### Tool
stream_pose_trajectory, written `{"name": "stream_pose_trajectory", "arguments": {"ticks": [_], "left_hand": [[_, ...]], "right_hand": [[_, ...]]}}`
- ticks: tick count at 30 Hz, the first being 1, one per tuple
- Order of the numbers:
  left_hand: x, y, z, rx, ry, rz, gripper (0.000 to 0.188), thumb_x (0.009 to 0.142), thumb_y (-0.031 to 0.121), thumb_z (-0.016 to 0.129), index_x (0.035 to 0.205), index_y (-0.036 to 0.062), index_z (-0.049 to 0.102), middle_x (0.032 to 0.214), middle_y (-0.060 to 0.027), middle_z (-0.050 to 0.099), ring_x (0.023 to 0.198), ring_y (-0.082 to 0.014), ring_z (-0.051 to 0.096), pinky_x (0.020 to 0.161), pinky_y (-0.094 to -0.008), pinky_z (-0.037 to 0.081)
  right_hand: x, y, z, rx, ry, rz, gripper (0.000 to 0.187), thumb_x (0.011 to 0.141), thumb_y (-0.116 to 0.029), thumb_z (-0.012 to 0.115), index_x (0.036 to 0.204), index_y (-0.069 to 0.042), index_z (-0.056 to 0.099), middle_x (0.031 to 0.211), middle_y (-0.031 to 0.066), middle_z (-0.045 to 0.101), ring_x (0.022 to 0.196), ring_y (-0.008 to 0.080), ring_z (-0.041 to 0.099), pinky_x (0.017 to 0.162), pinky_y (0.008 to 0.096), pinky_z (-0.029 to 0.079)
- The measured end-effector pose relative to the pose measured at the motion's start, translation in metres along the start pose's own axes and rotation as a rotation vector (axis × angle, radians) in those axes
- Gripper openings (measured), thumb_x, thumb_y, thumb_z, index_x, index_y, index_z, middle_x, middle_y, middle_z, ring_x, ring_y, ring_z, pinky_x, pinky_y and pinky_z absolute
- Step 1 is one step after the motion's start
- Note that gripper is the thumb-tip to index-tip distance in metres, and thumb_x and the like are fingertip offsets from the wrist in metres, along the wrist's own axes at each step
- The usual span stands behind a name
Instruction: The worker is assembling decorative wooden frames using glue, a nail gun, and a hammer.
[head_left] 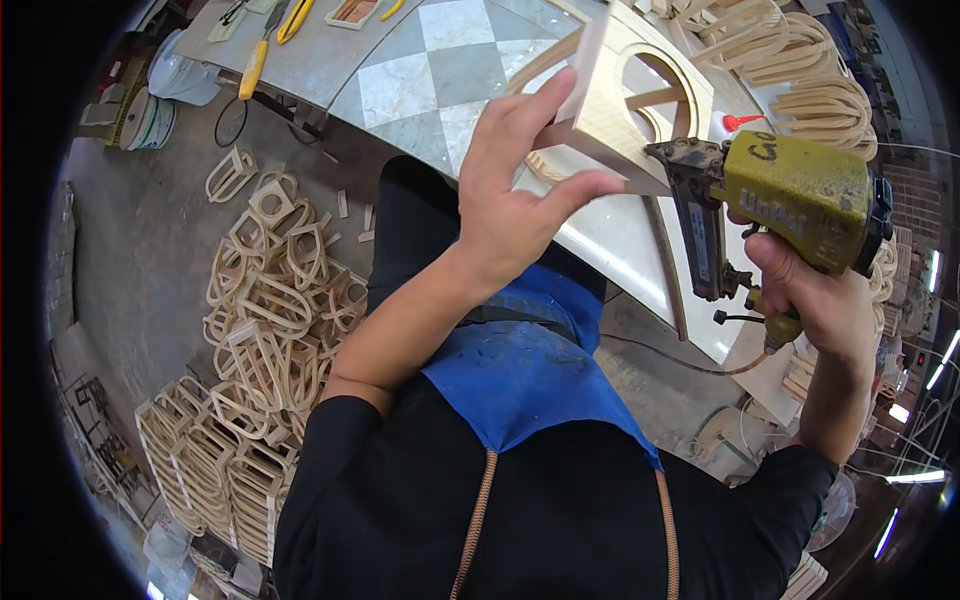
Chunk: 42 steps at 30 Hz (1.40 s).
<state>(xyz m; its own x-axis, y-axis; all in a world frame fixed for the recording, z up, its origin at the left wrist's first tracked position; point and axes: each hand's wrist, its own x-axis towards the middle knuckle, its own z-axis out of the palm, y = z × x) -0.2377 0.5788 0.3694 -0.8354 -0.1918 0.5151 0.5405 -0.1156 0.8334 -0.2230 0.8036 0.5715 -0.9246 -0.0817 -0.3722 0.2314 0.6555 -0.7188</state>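
Observation:
My left hand (510,185) grips a pale wooden frame (618,110) by its lower left corner, fingers behind it and thumb along the underside. A round opening is cut in the frame's broad face, which is tilted up above the table. In my right hand (815,295) is a yellow-green pneumatic nail gun (800,190), its handle wrapped by my fingers. The gun's nose is at the lower right edge of the frame; whether it touches cannot be made out. An air hose (720,370) runs from the handle's base.
Curved wooden pieces (820,110) are stacked at the table's far right, near a red nozzle tip (742,122). Yellow-handled tools (254,70) lie at the far left of the checkered tabletop (470,75). Many finished-looking frames (270,300) are heaped on the floor at left, beside pails (150,120).

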Motion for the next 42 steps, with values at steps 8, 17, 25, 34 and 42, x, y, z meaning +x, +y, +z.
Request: {"name": "stream_pose_trajectory", "arguments": {"ticks": [8, 17, 25, 34, 42], "left_hand": [[0.01, -0.014, 0.005, -0.068, 0.018, -0.085, 0.063, 0.076, 0.02, 0.092, 0.135, 0.0138, 0.07, 0.108, -0.0015, 0.061, 0.1, -0.0143, 0.056, 0.087, -0.0261, 0.05], [0.007, -0.018, 0.002, -0.077, -0.015, -0.022, 0.066, 0.077, 0.011, 0.09, 0.138, 0.0079, 0.066, 0.111, -0.0026, 0.06, 0.093, -0.0122, 0.049, 0.084, -0.0243, 0.043], [0.005, -0.02, 0.001, -0.07, -0.033, -0.018, 0.067, 0.075, 0.01, 0.091, 0.137, 0.0083, 0.067, 0.109, -0.0022, 0.059, 0.094, -0.012, 0.05, 0.084, -0.023, 0.043], [0.004, -0.017, 0.002, -0.047, -0.045, -0.018, 0.068, 0.073, 0.009, 0.092, 0.136, 0.0087, 0.068, 0.11, -0.0028, 0.06, 0.094, -0.0121, 0.05, 0.082, -0.0229, 0.044], [0.001, -0.017, 0.002, -0.045, -0.041, 0.004, 0.068, 0.072, 0.008, 0.092, 0.136, 0.009, 0.069, 0.111, -0.0034, 0.06, 0.095, -0.0125, 0.052, 0.083, -0.0231, 0.045]], "right_hand": [[0.0, 0.003, 0.002, 0.038, 0.004, -0.028, 0.043, 0.089, -0.027, 0.085, 0.115, 0.004, 0.071, 0.079, 0.0074, 0.071, 0.054, 0.0107, 0.056, 0.046, 0.0212, 0.044], [-0.005, -0.005, 0.001, 0.03, 0.003, -0.05, 0.04, 0.09, -0.023, 0.084, 0.117, 0.004, 0.071, 0.075, 0.005, 0.068, 0.053, 0.0095, 0.054, 0.046, 0.022, 0.042], [0.002, -0.018, 0.008, -0.005, -0.042, -0.063, 0.041, 0.09, -0.022, 0.084, 0.118, 0.004, 0.07, 0.085, 0.0088, 0.072, 0.062, 0.0141, 0.062, 0.053, 0.0242, 0.049], [0.002, -0.025, 0.013, 0.007, -0.056, -0.127, 0.041, 0.089, -0.02, 0.085, 0.119, 0.004, 0.07, 0.101, 0.0142, 0.075, 0.079, 0.0208, 0.071, 0.064, 0.0285, 0.058], [0.006, -0.023, 0.01, -0.042, -0.079, -0.167, 0.042, 0.087, -0.018, 0.086, 0.119, 0.003, 0.07, 0.109, 0.0172, 0.075, 0.083, 0.0231, 0.072, 0.066, 0.0309, 0.06]]}}
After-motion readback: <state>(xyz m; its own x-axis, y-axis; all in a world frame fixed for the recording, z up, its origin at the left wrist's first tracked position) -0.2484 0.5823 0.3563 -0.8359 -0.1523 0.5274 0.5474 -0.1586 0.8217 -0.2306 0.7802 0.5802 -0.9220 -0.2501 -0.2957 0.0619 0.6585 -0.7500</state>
